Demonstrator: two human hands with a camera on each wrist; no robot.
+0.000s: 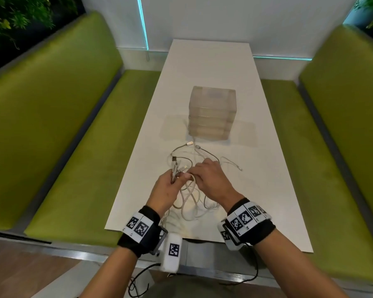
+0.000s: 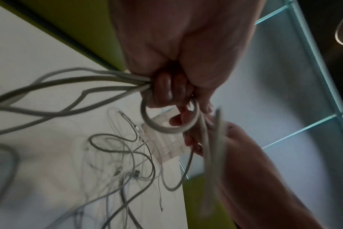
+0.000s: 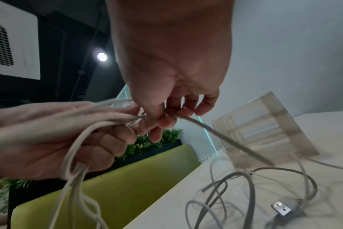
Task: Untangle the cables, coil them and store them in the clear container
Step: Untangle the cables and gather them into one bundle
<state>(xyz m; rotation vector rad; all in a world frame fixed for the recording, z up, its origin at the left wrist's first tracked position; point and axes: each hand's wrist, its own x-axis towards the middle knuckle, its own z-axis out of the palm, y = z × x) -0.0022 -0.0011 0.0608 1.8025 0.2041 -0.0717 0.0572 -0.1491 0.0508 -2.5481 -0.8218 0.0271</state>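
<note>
We see the left hand [image 1: 165, 188] gripping bundled cables [image 1: 190, 201] while the right hand [image 1: 211, 179] pinches one strand above the tabletop [image 1: 256, 168], near the container [image 1: 212, 112].

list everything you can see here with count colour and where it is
cables: count unclear, white and grey, tangled on the near half of the table, some lifted by both hands
usb plug: one, silvery, lying just in front of the container
clear container: one, translucent, mid table beyond the cables
table: one, white, between the benches
benches: two, green, left and right of the table
plants: green, top corners behind the benches
wristbands: two, black with white tag markers, on the wrists
left hand: grips a bunch of cables
right hand: pinches one cable beside the left hand
</note>
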